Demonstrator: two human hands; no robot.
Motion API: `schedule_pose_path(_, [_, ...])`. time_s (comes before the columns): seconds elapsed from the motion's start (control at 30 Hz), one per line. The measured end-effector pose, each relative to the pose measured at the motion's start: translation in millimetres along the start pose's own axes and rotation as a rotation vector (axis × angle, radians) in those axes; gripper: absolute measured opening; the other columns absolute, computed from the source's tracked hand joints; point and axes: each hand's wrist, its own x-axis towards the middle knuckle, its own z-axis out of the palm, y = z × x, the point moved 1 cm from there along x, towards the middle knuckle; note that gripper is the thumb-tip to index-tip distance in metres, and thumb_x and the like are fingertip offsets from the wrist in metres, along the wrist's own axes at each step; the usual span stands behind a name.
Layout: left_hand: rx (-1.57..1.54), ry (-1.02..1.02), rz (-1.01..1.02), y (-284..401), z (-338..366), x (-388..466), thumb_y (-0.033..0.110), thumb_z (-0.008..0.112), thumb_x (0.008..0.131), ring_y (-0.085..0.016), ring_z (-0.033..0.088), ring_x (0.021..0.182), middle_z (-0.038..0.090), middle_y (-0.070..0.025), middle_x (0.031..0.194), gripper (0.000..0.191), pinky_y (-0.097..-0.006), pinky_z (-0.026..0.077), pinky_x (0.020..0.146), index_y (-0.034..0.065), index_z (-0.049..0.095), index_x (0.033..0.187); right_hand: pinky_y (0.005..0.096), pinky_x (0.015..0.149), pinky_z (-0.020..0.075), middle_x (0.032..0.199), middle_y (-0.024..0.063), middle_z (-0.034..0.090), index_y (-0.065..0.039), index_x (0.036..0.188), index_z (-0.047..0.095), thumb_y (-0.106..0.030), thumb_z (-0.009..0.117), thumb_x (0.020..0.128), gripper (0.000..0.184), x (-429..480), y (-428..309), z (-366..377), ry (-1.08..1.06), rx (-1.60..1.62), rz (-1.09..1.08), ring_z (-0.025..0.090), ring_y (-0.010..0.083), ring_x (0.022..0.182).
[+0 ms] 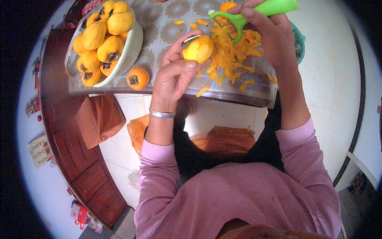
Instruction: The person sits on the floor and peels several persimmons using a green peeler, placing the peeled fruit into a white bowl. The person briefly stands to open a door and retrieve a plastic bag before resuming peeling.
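Note:
My left hand [179, 68] holds a peeled yellow persimmon [200, 50], its dark calyx towards the upper left. A green plastic peeler [253, 16] is gripped in my right hand [273, 35], its forked head pointing left, apart from the fruit. Orange persimmon peelings [235, 56] lie heaped on the table beneath and beside my right hand. Left of my left hand, an unpeeled orange persimmon [138, 78] sits near the table edge. Peeled persimmons [95, 35] fill a pale plastic basin [131, 49] at the left.
The table [170, 28] has a patterned cover under a clear sheet. Another orange persimmon [227, 6] is beyond the peelings. A green plastic bag [298, 43] shows past the table's right side. Brown-covered stools [101, 119] stand below, beside a dark red wooden cabinet [68, 143].

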Motion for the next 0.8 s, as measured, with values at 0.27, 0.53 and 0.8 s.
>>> schedule_pose_path(0.27, [0.187,0.116,0.019,-7.3,-4.7,0.9,-0.010,0.060,0.078,-0.021,0.063,0.105,0.060,-0.0132,0.118,0.055,-0.0363,0.052,0.094,-0.0028,0.047,0.130,0.0324,0.087,0.0482,0.098,0.0099,0.065,-0.004,0.097,0.060,-0.013,0.065,0.089,0.013,-17.8,-2.3,16.1,-0.306,0.218,-0.030,0.061,0.0174,0.095])
schedule_pose_path(0.53, [0.169,0.040,0.044,-4.3,-2.8,0.0,-0.009,0.062,0.073,-0.019,0.063,0.103,0.063,-0.0113,0.112,0.058,-0.0293,0.050,0.093,-0.0045,0.048,0.130,0.0298,0.083,0.0481,0.097,0.0088,0.064,-0.004,0.096,0.059,-0.011,0.061,0.090,0.010,0.9,1.2,1.7,-0.070,0.044,0.054,0.061,0.0158,0.090])
schedule_pose_path(0.8, [0.184,0.167,0.029,-6.2,-4.2,5.5,-0.007,0.063,0.073,-0.023,0.060,0.109,0.059,-0.0138,0.120,0.063,-0.0346,0.047,0.098,-0.0046,0.046,0.133,0.0293,0.084,0.0470,0.096,0.0074,0.065,-0.003,0.096,0.062,-0.010,0.062,0.089,0.010,-8.1,0.5,10.1,-0.210,0.093,-0.032,0.060,0.0150,0.091])
